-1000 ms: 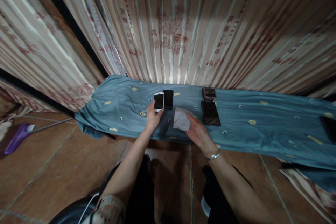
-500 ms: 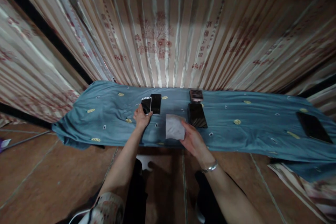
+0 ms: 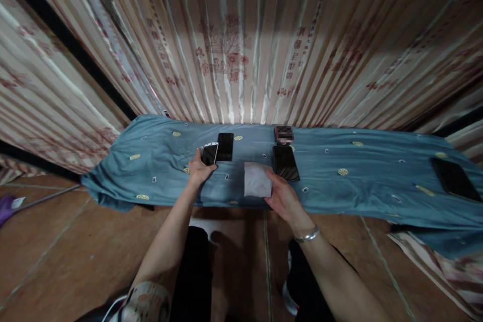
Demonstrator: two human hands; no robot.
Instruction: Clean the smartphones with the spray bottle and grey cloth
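Observation:
My left hand [image 3: 199,168] is closed round the edges of a smartphone [image 3: 210,153] with a white frame and a dark screen, held a little tilted. Just beyond it, a black phone [image 3: 225,147] lies flat on the blue cloth [image 3: 320,188]. Between thumb and fingers, my right hand [image 3: 283,193] grips a folded grey cloth [image 3: 257,179] near the front edge. A larger black device [image 3: 286,162], flat with a glossy face, rests beside the right hand's fingertips.
Behind the larger black device sits a small dark box [image 3: 284,135], its face blurred out. Another flat black device [image 3: 455,179] lies at the far right. A pleated curtain [image 3: 241,50] hangs along the back. Tiled floor [image 3: 101,246] shows in front.
The white-framed phone has come away from beside the black phone, tilting and shifting slightly towards me in my left hand. My right hand and the grey cloth have moved a little to the right.

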